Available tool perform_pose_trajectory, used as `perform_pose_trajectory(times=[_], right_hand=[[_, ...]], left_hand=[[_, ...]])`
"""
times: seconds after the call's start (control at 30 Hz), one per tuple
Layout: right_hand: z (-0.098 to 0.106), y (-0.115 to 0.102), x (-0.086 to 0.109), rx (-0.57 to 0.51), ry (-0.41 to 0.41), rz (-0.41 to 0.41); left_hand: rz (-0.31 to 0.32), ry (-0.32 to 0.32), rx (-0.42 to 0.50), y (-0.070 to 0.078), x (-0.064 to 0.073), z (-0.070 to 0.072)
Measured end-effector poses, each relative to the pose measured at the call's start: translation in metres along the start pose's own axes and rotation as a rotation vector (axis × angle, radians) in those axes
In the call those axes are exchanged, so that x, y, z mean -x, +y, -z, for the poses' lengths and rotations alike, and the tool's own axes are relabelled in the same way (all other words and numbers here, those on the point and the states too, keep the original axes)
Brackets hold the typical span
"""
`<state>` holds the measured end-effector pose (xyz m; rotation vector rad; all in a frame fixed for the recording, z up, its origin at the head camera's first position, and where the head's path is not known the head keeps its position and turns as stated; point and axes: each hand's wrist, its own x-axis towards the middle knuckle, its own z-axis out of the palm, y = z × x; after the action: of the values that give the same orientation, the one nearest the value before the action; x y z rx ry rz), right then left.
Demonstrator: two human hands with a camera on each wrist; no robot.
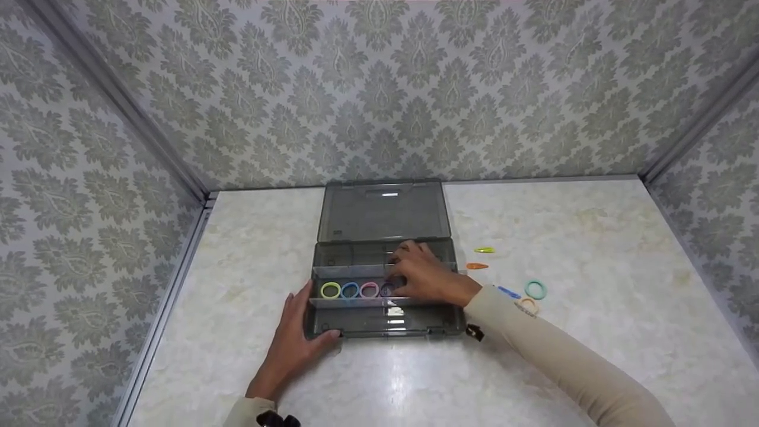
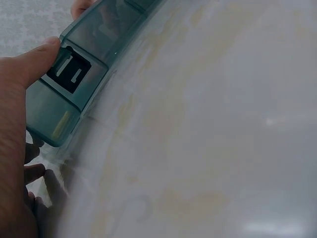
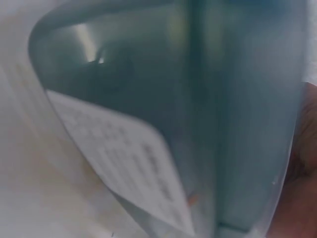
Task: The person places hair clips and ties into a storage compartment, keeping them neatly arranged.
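A dark see-through plastic box [image 1: 385, 326] lies on the table, its lid [image 1: 385, 210] folded back toward the wall. In its middle compartment sit a yellow hair tie [image 1: 330, 290], a blue hair tie [image 1: 350, 290], a pink hair tie [image 1: 369, 290] and a dark hair tie [image 1: 387, 289] in a row. My left hand [image 1: 293, 335] grips the front left corner, thumb on the front edge, fingers along the side. Over the middle compartment, my right hand [image 1: 424, 274] bends its fingers beside the dark hair tie; whether they pinch it is hidden.
Right of the box lie a yellow-green hair clip [image 1: 484, 249], an orange hair clip [image 1: 477, 266], a blue hair clip [image 1: 509, 292], a mint hair tie [image 1: 535, 289] and a peach hair tie [image 1: 528, 305], near my right sleeve. A white label [image 3: 124, 158] is on the box's side.
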<state>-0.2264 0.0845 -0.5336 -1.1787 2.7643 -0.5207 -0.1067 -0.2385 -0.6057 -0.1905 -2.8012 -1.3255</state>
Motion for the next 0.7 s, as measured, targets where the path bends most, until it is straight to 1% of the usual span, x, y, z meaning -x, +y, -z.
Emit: perform_pose_trajectory(times=[0.1, 0.17, 0.4, 0.5, 0.7], right_hand=[[0.0, 0.001, 0.0, -0.002, 0.016, 0.027], [0.0, 0.003, 0.002, -0.024, 0.023, 0.044], [0.005, 0.01, 0.012, -0.195, 0.053, 0.117], [0.008, 0.015, 0.019, -0.247, 0.074, 0.117], [0.012, 0.03, 0.035, -0.315, 0.104, 0.076]], left_hand=[[-0.009, 0.008, -0.003, -0.002, 0.0, -0.001], [-0.014, 0.012, -0.008, -0.002, 0.0, -0.001], [0.003, 0.012, -0.01, -0.001, 0.0, -0.001], [-0.001, 0.013, -0.009, 0.0, 0.0, -0.001], [-0.033, 0.019, -0.013, -0.001, 0.0, -0.002]])
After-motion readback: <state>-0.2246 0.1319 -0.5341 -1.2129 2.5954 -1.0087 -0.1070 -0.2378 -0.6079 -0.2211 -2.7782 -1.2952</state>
